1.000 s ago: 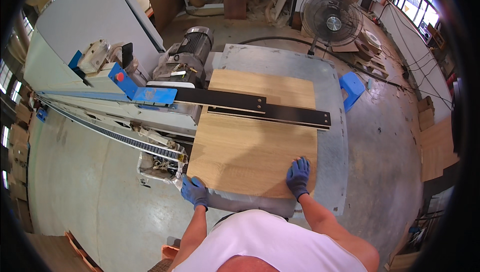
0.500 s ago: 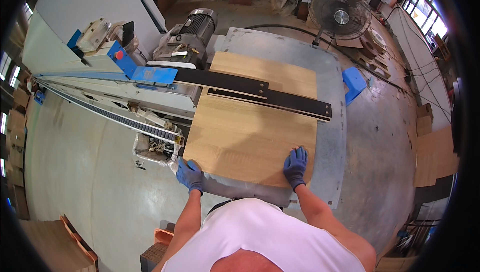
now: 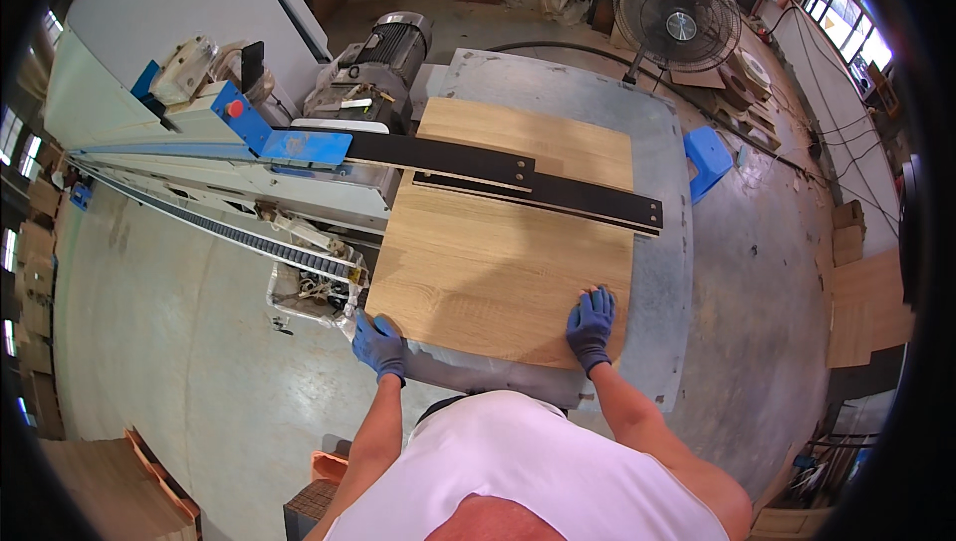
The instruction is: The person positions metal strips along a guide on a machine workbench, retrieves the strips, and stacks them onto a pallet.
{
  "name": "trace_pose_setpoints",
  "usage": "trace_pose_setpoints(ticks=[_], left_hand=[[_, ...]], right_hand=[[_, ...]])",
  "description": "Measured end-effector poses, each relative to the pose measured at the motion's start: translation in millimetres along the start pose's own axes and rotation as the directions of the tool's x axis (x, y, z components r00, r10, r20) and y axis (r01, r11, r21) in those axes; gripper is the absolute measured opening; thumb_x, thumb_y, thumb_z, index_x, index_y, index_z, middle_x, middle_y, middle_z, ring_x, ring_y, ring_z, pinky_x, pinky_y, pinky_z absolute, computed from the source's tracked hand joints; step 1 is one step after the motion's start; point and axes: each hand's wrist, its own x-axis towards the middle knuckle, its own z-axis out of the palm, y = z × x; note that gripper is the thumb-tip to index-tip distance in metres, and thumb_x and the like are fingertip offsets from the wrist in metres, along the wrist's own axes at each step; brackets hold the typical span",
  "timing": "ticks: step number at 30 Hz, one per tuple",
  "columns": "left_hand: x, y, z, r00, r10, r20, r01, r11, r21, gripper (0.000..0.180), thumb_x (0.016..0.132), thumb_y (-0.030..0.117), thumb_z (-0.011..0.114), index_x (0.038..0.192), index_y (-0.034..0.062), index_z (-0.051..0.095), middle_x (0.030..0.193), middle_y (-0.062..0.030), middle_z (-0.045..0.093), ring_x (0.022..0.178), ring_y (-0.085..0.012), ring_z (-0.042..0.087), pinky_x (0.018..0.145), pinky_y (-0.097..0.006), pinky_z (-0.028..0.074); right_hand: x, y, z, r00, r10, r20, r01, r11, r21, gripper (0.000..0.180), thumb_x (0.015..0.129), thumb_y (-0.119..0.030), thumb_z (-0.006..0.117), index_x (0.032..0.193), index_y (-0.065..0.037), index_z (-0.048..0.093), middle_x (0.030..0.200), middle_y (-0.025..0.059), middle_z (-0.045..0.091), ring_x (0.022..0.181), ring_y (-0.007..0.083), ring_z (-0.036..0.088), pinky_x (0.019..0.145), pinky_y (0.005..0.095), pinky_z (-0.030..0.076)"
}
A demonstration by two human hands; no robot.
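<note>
A light wood-grain board [image 3: 488,277] lies on the grey machine table [image 3: 659,322] in front of me. My left hand [image 3: 378,347], in a blue glove, is at the board's near left corner. Its thumb lies by the top edge and its fingers are along the left side, partly hidden. My right hand [image 3: 591,327], also gloved in blue, rests flat on the board near its near right corner, fingers stretched forward. Across the board's far half runs a black guard bar [image 3: 438,155], with a second black strip [image 3: 588,210] beside it.
At the left stands a machine with a blue bracket [image 3: 299,145], a red button [image 3: 235,109] and a grey motor [image 3: 393,48]. A long chain track [image 3: 239,232] ends near my left hand. Behind the table are a standing fan [image 3: 677,18] and a blue stool [image 3: 707,162].
Both hands keep their places on the board, which shows no clear shift. The view has tilted very slightly, and the shadow across the board looks different.
</note>
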Motion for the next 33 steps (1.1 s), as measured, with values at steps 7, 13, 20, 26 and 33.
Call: trace_pose_setpoints(ticks=[7, 13, 20, 26, 33], left_hand=[[0.0, 4.3, -2.8, 1.000, -0.021, 0.021, 0.021, 1.000, 0.012, 0.051, 0.089, 0.034, 0.051, 0.128, 0.0011, 0.051, 0.110, -0.0197, 0.064, 0.095, -0.0363, 0.060, 0.084, -0.046, 0.044], [-1.1, 2.6, -2.1, 0.999, 0.033, -0.031, -0.033, 0.999, 0.001, 0.050, 0.089, 0.033, 0.052, 0.127, 0.0005, 0.051, 0.108, -0.0196, 0.063, 0.095, -0.0366, 0.060, 0.083, -0.046, 0.044], [0.2, 4.8, -1.7, 0.999, 0.030, -0.032, -0.030, 1.000, -0.007, 0.050, 0.089, 0.034, 0.052, 0.125, -0.0008, 0.052, 0.105, -0.0193, 0.064, 0.094, -0.0371, 0.060, 0.083, -0.047, 0.044], [0.6, 2.7, 0.0, 0.998, 0.040, -0.042, -0.040, 0.999, -0.010, 0.049, 0.089, 0.033, 0.052, 0.124, -0.0011, 0.053, 0.103, -0.0198, 0.064, 0.092, -0.0375, 0.061, 0.081, -0.047, 0.045], [0.8, 1.1, 0.8, 0.997, 0.055, -0.053, -0.053, 0.998, 0.031, 0.049, 0.089, 0.032, 0.052, 0.124, -0.0017, 0.052, 0.104, -0.0208, 0.064, 0.091, -0.0380, 0.061, 0.079, -0.047, 0.045]], right_hand=[[-1.1, 2.1, 1.2, 1.000, 0.011, 0.011, -0.011, 1.000, -0.004, 0.030, 0.076, -0.014, 0.058, 0.104, -0.003, 0.061, 0.117, 0.0204, 0.055, 0.119, 0.0409, 0.046, 0.107, 0.0532, 0.030], [-1.1, 0.8, -0.3, 1.000, 0.012, -0.001, -0.012, 1.000, 0.018, 0.031, 0.076, -0.014, 0.058, 0.104, -0.002, 0.062, 0.117, 0.0213, 0.056, 0.118, 0.0415, 0.047, 0.106, 0.0533, 0.031], [1.1, -0.5, -2.4, 1.000, 0.016, 0.003, -0.016, 1.000, 0.000, 0.031, 0.076, -0.012, 0.058, 0.105, -0.002, 0.061, 0.118, 0.0214, 0.055, 0.119, 0.0408, 0.047, 0.106, 0.0520, 0.031], [1.9, -0.3, -0.9, 1.000, 0.015, 0.005, -0.015, 1.000, 0.000, 0.030, 0.076, -0.012, 0.058, 0.104, -0.003, 0.061, 0.117, 0.0205, 0.056, 0.118, 0.0400, 0.047, 0.107, 0.0519, 0.030], [3.2, -1.5, -2.0, 1.000, 0.002, 0.001, -0.002, 1.000, -0.009, 0.030, 0.075, -0.012, 0.058, 0.104, -0.003, 0.061, 0.116, 0.0194, 0.056, 0.118, 0.0392, 0.047, 0.106, 0.0518, 0.030]])
